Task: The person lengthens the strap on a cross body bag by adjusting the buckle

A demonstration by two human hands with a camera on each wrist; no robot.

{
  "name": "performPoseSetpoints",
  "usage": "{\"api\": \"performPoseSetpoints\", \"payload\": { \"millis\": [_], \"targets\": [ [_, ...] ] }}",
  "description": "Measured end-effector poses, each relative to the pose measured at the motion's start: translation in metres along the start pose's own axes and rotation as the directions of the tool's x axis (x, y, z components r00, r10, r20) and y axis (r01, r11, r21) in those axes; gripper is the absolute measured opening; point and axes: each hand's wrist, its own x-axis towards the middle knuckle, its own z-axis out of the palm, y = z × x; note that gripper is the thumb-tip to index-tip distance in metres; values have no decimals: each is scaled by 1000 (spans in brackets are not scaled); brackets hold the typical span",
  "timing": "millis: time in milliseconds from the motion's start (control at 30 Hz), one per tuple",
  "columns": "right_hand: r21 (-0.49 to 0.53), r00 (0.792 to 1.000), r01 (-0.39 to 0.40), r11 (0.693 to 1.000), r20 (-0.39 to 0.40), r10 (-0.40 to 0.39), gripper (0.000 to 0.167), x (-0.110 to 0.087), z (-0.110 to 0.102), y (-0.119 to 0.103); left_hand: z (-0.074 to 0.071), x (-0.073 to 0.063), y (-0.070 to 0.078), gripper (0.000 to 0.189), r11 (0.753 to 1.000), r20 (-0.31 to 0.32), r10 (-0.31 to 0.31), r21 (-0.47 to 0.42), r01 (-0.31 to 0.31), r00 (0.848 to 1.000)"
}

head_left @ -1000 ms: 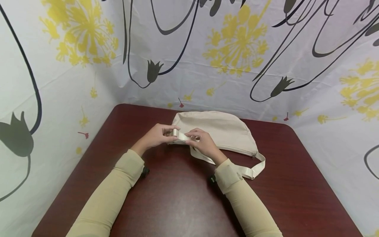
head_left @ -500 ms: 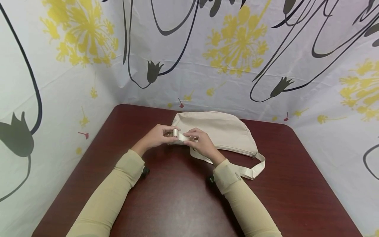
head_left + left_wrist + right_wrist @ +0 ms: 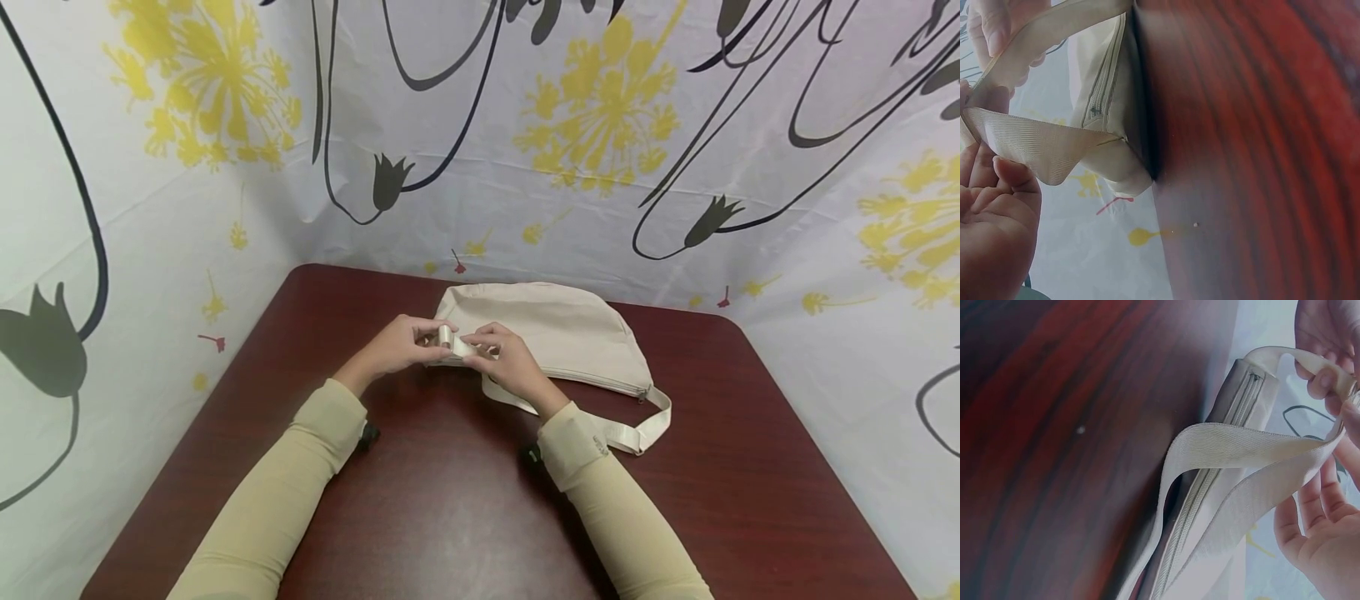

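Note:
A cream fabric bag (image 3: 547, 329) lies toward the back of the table, its zipper (image 3: 1192, 503) along the near edge. My left hand (image 3: 393, 346) pinches a looped part of the bag's strap (image 3: 1029, 140) at the left end. Close on its right, my right hand (image 3: 513, 360) pinches the same webbing between thumb and fingers. Two lengths of strap (image 3: 1229, 447) run from the hands past the zipper in the right wrist view. The fingers partly cover the spot where the strap is held.
The dark red table (image 3: 420, 500) has rounded back corners. More strap with a slider (image 3: 637, 439) lies at the bag's right end. A white cloth (image 3: 480, 167) with yellow and grey flower prints hangs behind and at both sides.
My right hand has shifted slightly left along the strap, closer to the left hand. The left hand and the bag stay nearly where they were.

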Motion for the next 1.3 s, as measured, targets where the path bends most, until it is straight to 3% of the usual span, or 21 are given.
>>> {"api": "performPoseSetpoints", "payload": {
  "millis": [567, 967, 1300],
  "targets": [
    [-61, 999, 42, 997, 19, -41, 37, -6, -3, 4, 0, -2, 2, 48, 1000, -1, -3, -21, 3, 1000],
    [-54, 999, 27, 998, 46, -24, 32, -10, -9, 7, -1, -3, 3, 42, 1000, 0, -19, 14, 19, 1000],
    [-38, 998, -3, 999, 57, 5, 31, -12, -12, 11, -1, -3, 3, 42, 999, 5, -26, -32, 26, 1000]
  ]
}}
